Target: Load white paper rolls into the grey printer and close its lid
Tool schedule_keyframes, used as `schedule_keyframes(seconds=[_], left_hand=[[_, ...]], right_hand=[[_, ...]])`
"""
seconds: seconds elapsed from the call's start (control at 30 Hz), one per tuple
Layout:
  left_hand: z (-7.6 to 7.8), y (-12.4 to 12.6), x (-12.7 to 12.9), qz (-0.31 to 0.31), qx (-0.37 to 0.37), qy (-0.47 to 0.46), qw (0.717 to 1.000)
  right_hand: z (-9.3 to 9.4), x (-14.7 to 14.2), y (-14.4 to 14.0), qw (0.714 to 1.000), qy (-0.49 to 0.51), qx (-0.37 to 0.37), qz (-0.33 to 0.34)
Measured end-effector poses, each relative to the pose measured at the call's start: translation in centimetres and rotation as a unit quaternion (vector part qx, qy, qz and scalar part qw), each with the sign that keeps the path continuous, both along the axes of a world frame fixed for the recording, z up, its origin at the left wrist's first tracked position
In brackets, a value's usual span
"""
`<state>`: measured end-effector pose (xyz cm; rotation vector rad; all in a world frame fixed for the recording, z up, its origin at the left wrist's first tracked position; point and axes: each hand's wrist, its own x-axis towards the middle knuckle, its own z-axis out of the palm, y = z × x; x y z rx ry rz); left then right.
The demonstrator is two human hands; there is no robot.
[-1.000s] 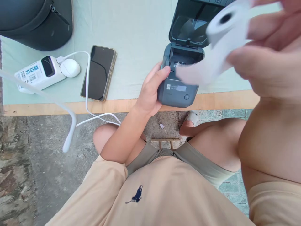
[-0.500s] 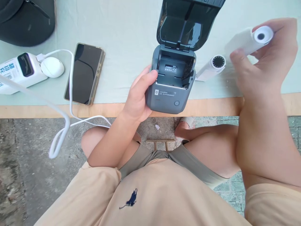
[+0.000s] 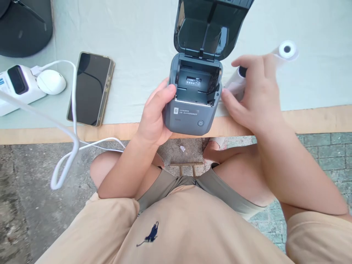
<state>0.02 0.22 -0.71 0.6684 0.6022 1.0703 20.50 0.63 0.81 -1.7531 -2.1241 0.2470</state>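
My left hand grips the left side of a dark grey label printer, thumb on its front rim. The printer's lid is swung up, and its paper bay shows nothing but a small printed label on the inside wall. Just right of the printer, my right hand reaches over a white paper roll with a dark core, thumb and fingers apart around it. The hand hides part of this roll, so firm contact cannot be made out. Beyond its knuckles lies another white paper roll with a white core.
On the left a phone lies on the pale cloth. Near it are a white power strip and a white round plug with a looping white cable. A black bag-like object sits at the far left. The wooden table edge runs in front.
My right hand has let go of the white-cored roll and moved left to the dark-cored roll by the printer. My left hand still holds the printer. The whole view has shifted slightly.
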Motion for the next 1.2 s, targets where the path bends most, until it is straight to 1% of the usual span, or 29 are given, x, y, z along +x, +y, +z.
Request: schedule_keyframes(seconds=[0.07, 0.13, 0.2, 0.23, 0.27, 0.33, 0.37, 0.4, 0.43, 0.47, 0.57, 0.6, 0.67, 0.7, 0.8, 0.87, 1.0, 1.13, 1.2], left_hand=[[-0.1, 0.0, 0.1, 0.003, -0.001, 0.002, 1.000], [-0.1, 0.0, 0.2, 0.011, 0.000, 0.019, 1.000], [-0.1, 0.0, 0.2, 0.018, 0.003, 0.034, 0.999], [-0.1, 0.0, 0.1, 0.017, 0.003, 0.038, 0.999], [-0.2, 0.0, 0.1, 0.012, 0.002, 0.038, 0.999], [-0.2, 0.0, -0.1, -0.001, 0.006, 0.036, 0.999], [-0.3, 0.0, -0.2, -0.004, 0.012, 0.034, 0.999], [-0.3, -0.1, -0.2, -0.008, 0.018, 0.033, 0.999], [-0.3, -0.2, -0.2, -0.007, 0.025, 0.034, 0.999], [-0.3, -0.2, -0.2, -0.003, 0.030, 0.036, 0.999], [-0.3, -0.5, 0.0, 0.010, 0.043, 0.039, 0.998], [-0.3, -0.6, 0.1, 0.013, 0.046, 0.039, 0.998], [-0.3, -0.7, 0.2, 0.014, 0.048, 0.034, 0.998], [-0.2, -0.7, 0.2, 0.015, 0.046, 0.033, 0.998], [-0.2, -0.7, 0.2, 0.014, 0.040, 0.037, 0.998], [-0.1, -0.7, 0.1, 0.011, 0.036, 0.045, 0.998], [0.0, -0.7, 0.1, 0.007, 0.027, 0.049, 0.998], [-0.1, -0.5, 0.1, 0.006, 0.019, 0.017, 1.000], [-0.2, -0.5, 0.1, 0.010, 0.017, -0.004, 1.000]], right_hand=[[-0.5, -0.4, 0.3, 1.000, 0.013, -0.011, -0.027], [-0.7, -0.4, 0.3, 0.998, 0.046, 0.007, -0.038], [-0.5, -0.3, 0.3, 0.990, 0.131, 0.027, -0.040], [-0.4, -0.3, 0.2, 0.980, 0.192, 0.040, -0.031], [-0.1, -0.4, 0.2, 0.964, 0.261, 0.057, -0.018], [0.5, -1.0, 0.1, 0.921, 0.372, 0.116, 0.015], [0.9, -1.3, 0.1, 0.902, 0.400, 0.160, 0.028], [1.3, -1.8, 0.0, 0.891, 0.408, 0.195, 0.039], [1.6, -2.2, -0.1, 0.889, 0.399, 0.219, 0.052], [1.8, -2.6, -0.2, 0.893, 0.376, 0.236, 0.070], [2.1, -3.4, -0.4, 0.928, 0.250, 0.230, 0.152], [2.0, -3.5, -0.5, 0.939, 0.198, 0.228, 0.166], [1.9, -3.6, -0.5, 0.955, 0.109, 0.222, 0.165], [1.9, -3.6, -0.4, 0.960, 0.082, 0.214, 0.160], [1.9, -3.7, -0.2, 0.967, 0.058, 0.189, 0.162], [1.8, -3.7, -0.1, 0.968, 0.053, 0.186, 0.163], [1.4, -3.6, 0.0, 0.967, 0.033, 0.206, 0.145], [1.3, -3.8, -0.6, 0.965, 0.034, 0.233, 0.113], [1.3, -4.3, -1.1, 0.958, 0.048, 0.252, 0.130]])
